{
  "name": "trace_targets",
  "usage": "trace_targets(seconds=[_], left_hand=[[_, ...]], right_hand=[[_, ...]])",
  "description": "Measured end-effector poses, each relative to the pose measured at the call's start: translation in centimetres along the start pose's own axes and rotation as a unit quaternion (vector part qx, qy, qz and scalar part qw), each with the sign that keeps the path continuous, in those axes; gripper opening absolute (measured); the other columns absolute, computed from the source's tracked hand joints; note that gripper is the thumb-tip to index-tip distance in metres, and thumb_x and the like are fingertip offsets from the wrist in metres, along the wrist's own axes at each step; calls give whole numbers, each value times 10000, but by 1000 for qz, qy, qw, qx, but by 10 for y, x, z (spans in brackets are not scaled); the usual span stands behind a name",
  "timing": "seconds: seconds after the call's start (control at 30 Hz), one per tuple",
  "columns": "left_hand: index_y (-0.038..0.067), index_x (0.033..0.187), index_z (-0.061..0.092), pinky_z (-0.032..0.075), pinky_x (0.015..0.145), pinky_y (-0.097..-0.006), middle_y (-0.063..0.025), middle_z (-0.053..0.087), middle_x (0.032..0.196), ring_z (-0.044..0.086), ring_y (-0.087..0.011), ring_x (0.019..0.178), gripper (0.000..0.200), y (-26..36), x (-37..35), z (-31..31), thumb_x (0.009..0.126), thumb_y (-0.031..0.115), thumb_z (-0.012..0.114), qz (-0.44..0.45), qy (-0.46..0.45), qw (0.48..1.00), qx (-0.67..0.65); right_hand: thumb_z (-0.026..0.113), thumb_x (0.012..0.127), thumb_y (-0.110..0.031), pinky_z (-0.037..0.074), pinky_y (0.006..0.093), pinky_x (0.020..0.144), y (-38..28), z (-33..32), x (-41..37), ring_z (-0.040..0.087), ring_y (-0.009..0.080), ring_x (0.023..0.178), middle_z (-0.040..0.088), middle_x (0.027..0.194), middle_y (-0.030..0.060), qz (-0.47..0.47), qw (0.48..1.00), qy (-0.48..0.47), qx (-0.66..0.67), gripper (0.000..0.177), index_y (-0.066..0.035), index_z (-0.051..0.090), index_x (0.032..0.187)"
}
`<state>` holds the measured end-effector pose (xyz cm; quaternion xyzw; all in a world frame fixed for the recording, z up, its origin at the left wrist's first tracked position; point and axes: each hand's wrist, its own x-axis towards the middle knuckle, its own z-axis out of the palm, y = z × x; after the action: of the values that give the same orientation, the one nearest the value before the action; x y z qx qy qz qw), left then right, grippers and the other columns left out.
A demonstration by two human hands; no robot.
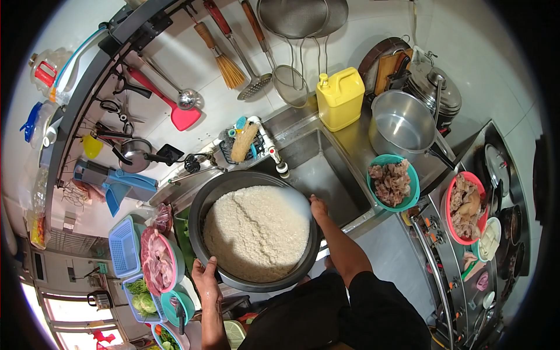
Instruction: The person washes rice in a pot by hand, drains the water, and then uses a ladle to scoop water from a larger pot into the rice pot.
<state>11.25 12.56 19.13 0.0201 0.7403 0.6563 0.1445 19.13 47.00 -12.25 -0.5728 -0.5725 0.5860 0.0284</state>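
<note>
A large dark round pot [199, 233] full of white rice grains [256, 233] is in front of me, partly over the left side of the sink. Cloudy whitish liquid [297, 204] shows at the rice's right edge. My left hand [207, 280] grips the pot's near left side, its fingers partly hidden by the wall. On the opposite right side, my right hand [318, 208] is closed on the rim area. The tap [281, 168] stands just beyond the pot's far rim.
The steel sink [332, 181] lies right of the pot. A yellow jug [340, 99], a steel pot [402, 119] and a teal bowl of meat [414, 195] line its far right side. Left are a meat basin [178, 262] and a blue basket [123, 248]. Utensils hang above.
</note>
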Motion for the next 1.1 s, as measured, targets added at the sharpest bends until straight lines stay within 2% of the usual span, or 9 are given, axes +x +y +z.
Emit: trace_targets(seconds=[0.53, 0.63, 0.7, 0.8, 0.9, 0.93, 1.0, 1.03, 1.1], left_hand=[[19, 1009, 608, 443, 768, -246, -19, 650, 906, 557, -89, 798, 121, -2, 2, 0, 923, 62, 682, 1, -4, 1000, -5], [24, 1055, 612, 486, 808, -273, -45, 678, 981, 620, -124, 853, 124, -7, 5, -8, 937, 44, 645, -1, -17, 1000, 11], [30, 1046, 615, 478, 796, -264, -41, 676, 976, 611, -118, 842, 118, -7, 6, -11, 936, 49, 651, -8, -10, 1000, 16], [38, 1026, 618, 459, 792, -254, -30, 671, 963, 595, -106, 835, 105, -9, 10, -19, 933, 60, 662, -14, -10, 1000, 8], [68, 954, 610, 413, 783, -246, 17, 630, 891, 528, -71, 798, 63, -11, 15, -35, 928, 76, 667, -22, 6, 1000, -2], [82, 920, 595, 402, 764, -241, 27, 609, 866, 508, -67, 778, 67, -23, 21, -46, 928, 74, 661, -29, 21, 999, -18], [113, 831, 552, 376, 719, -235, 49, 554, 798, 469, -65, 740, 142, -53, 33, -73, 930, 79, 646, -47, 62, 997, -29], [129, 790, 533, 359, 686, -245, 57, 528, 769, 443, -66, 712, 188, -84, 44, -94, 927, 109, 660, -42, 80, 996, -23], [146, 764, 506, 343, 656, -249, 63, 506, 749, 420, -63, 693, 233, -101, 47, -106, 920, 149, 679, -71, 118, 989, -44]], right_hand=[[433, 1004, -471, 408, 429, 1060, 2, 1, 2, 563, 381, 1241, 646, 1286, 181, -13, 1000, 17, -8, 507, -90, 714, 1188], [442, 1002, -460, 414, 433, 1045, 6, 3, 5, 571, 382, 1227, 652, 1272, 186, -17, 1000, 20, -6, 500, -81, 712, 1187], [445, 1003, -450, 416, 439, 1037, 8, 4, 9, 576, 385, 1214, 654, 1260, 202, -23, 999, 19, -14, 502, -63, 709, 1185], [442, 1008, -434, 449, 467, 957, 32, 15, 33, 622, 406, 1112, 680, 1177, 229, -98, 994, 35, -22, 511, -19, 714, 1129], [470, 1006, -408, 476, 466, 844, 45, 18, 40, 669, 370, 924, 714, 1024, 214, -298, 929, 104, -193, 497, 24, 712, 1057], [489, 1002, -390, 475, 450, 806, 30, 9, 22, 657, 329, 871, 713, 974, 187, -270, 953, 81, -108, 472, 26, 711, 1020], [529, 993, -353, 473, 417, 731, -33, -7, -61, 633, 247, 765, 711, 872, 132, -208, 976, 27, 60, 428, 32, 709, 946], [536, 993, -359, 465, 404, 754, -45, -3, -73, 613, 226, 783, 701, 865, 132, -195, 976, 7, 98, 438, 42, 705, 944], [549, 993, -372, 449, 380, 800, -54, 8, -92, 574, 184, 819, 682, 849, 132, -163, 971, -31, 174, 460, 61, 696, 942]])
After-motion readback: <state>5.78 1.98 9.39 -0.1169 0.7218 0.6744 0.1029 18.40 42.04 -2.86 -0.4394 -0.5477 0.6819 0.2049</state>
